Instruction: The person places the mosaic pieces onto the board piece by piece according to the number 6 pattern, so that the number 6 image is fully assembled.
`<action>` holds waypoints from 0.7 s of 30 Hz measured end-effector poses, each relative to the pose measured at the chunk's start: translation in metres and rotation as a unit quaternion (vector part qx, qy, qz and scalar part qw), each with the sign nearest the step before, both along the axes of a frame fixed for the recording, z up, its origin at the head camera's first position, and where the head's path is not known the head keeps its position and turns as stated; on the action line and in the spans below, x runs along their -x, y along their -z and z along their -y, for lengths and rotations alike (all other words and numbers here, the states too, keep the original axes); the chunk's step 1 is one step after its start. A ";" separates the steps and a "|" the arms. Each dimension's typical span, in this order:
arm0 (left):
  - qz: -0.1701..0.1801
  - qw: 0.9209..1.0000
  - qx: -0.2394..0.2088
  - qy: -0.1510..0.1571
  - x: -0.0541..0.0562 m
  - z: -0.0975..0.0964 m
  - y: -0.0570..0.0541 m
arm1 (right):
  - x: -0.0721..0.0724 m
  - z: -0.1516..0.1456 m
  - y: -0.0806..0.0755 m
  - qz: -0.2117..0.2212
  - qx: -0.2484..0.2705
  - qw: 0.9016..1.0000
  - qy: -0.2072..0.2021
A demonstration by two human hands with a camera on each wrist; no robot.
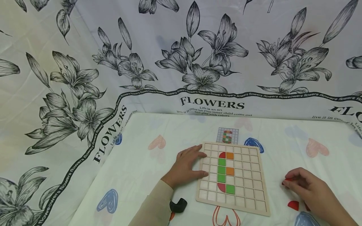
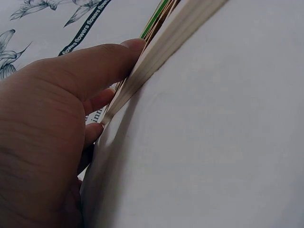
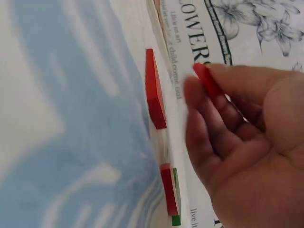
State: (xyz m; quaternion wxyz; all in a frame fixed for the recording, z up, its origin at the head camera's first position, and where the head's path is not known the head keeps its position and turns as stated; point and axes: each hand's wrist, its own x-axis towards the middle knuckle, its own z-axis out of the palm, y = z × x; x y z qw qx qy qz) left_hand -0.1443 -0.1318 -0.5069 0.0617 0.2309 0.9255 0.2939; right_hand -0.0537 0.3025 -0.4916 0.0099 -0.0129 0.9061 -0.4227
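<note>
My left hand (image 1: 183, 166) rests at the left side of a square wooden grid board (image 1: 249, 196). Its thumb and fingers touch the board's edge. Several coloured pieces sit in the grid: a red quarter-round (image 1: 222, 155) above a column of green squares (image 1: 221, 169), another red quarter-round (image 1: 221, 187) below, and orange squares (image 1: 230, 171) and a green square (image 1: 230, 189) beside them. Off to the right of the board, my right hand (image 1: 314, 188) pinches a small red piece (image 3: 207, 80) between thumb and fingertip, above the table. Its full outline is hidden.
Below the right hand lie a red quarter-round (image 1: 293, 205), a second red piece (image 3: 169, 190) and a green piece (image 3: 176, 209). A small card (image 1: 219, 135) with a coloured grid pattern lies behind the board. A flower-printed curtain (image 1: 169, 28) hangs behind the table.
</note>
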 end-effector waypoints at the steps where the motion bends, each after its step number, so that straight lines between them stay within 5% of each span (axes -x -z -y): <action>1: -0.001 1.000 0.000 0.000 0.000 0.000 0.000 | 0.000 0.000 0.000 -0.002 -0.001 1.000 0.005; 9: -0.003 1.000 -0.001 0.002 0.000 0.000 0.001 | 0.003 -0.001 -0.002 -0.018 -0.001 0.999 0.042; 21: 0.000 1.000 -0.005 -0.001 -0.001 0.000 0.000 | 0.008 0.007 -0.006 -0.033 0.032 0.999 0.009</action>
